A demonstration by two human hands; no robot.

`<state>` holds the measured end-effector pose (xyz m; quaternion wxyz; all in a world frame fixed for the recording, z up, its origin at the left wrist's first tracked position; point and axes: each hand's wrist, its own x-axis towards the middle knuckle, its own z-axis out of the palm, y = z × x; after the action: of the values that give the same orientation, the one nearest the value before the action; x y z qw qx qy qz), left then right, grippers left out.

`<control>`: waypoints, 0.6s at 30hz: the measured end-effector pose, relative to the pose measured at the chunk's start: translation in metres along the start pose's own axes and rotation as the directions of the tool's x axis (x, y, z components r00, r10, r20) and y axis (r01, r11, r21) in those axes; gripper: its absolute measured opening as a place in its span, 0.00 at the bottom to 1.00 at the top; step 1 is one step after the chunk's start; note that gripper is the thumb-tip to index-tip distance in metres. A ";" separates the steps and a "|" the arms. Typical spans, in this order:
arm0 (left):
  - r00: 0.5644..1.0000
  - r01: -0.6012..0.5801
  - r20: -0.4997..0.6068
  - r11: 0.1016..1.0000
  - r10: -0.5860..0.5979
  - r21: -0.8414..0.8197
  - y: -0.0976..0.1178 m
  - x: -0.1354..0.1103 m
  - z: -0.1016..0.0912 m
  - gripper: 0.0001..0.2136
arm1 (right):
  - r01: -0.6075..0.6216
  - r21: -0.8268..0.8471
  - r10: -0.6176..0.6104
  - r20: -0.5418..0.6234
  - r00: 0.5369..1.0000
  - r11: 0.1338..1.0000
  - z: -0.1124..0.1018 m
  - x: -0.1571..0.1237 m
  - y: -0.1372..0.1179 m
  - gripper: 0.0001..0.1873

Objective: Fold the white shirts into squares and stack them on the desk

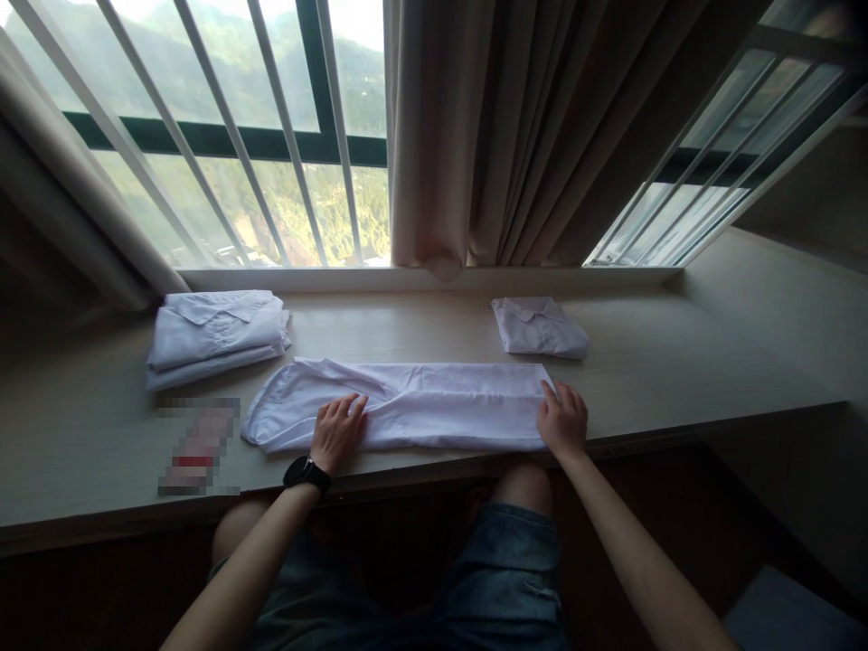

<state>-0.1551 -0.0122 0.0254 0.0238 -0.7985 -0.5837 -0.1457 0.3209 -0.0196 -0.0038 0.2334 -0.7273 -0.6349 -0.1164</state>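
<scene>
A white shirt (434, 407), folded into a long strip, lies along the front edge of the wooden ledge. Its left end is rounded and creased, its right end squarer. My left hand (339, 431), with a black watch at the wrist, rests on the fabric left of the middle, fingers spread and palm down. At the right end, my right hand (564, 420) has its fingers curled in at the shirt's edge, the index finger reaching forward on the cloth. Part of that grip is hidden by the hand itself.
Folded white collared shirts (217, 330) are stacked at the back left. A smaller folded white shirt (541, 327) sits at the back right. A blurred-out flat item (200, 448) lies left on the ledge (678, 362). Behind are a curtain (440, 136) and barred windows.
</scene>
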 end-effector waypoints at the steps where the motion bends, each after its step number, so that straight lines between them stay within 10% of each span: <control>1: 0.999 -0.028 -0.031 1.000 0.028 -0.001 0.002 -0.004 0.001 0.19 | 0.080 -0.001 -0.080 0.028 0.996 0.997 -0.002 -0.001 -0.015 0.27; 9: 0.994 0.082 0.070 0.997 -0.083 0.006 -0.009 -0.020 0.018 0.23 | 0.182 -0.032 -0.158 0.363 0.918 0.983 0.035 -0.020 -0.071 0.28; 18: 0.975 0.206 0.081 0.978 -0.207 0.020 -0.027 -0.026 0.014 0.24 | -0.012 -0.099 0.039 0.278 0.960 0.995 0.042 -0.025 -0.049 0.31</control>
<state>-0.1849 -0.0245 0.0021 -0.0113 -0.7386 -0.6649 -0.1110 0.2630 -0.0168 -0.0427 0.1076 -0.7550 -0.6456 -0.0400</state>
